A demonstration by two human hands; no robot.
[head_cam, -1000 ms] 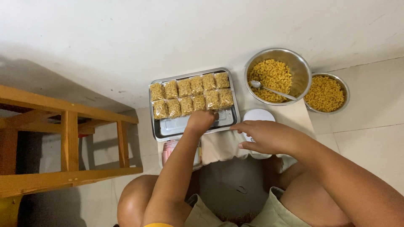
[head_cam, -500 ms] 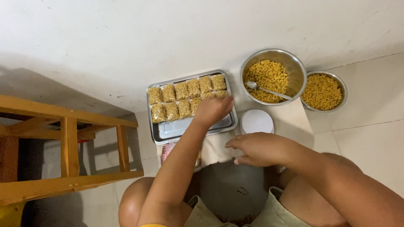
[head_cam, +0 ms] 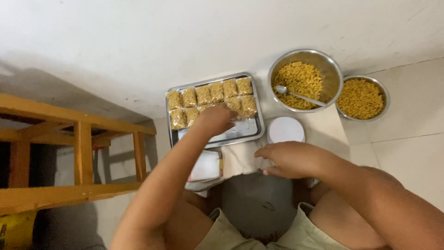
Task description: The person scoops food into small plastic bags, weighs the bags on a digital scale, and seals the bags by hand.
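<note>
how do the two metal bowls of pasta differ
The bigger bowl stands nearer the tray; the smaller bowl sits farther right. The bigger bowl holds a spoon; the smaller bowl has none. Bare inner wall shows above the pasta in the bigger one; the smaller looks nearly full. Both are round, shiny metal with yellow pasta.

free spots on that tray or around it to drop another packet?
Bare metal shows along the tray's near edge, right of the left hand. The far rows are packed with pasta packets. A white cloth patch lies free between the white round lid and the bowls. Right hand crowds the cloth's near edge.
</note>
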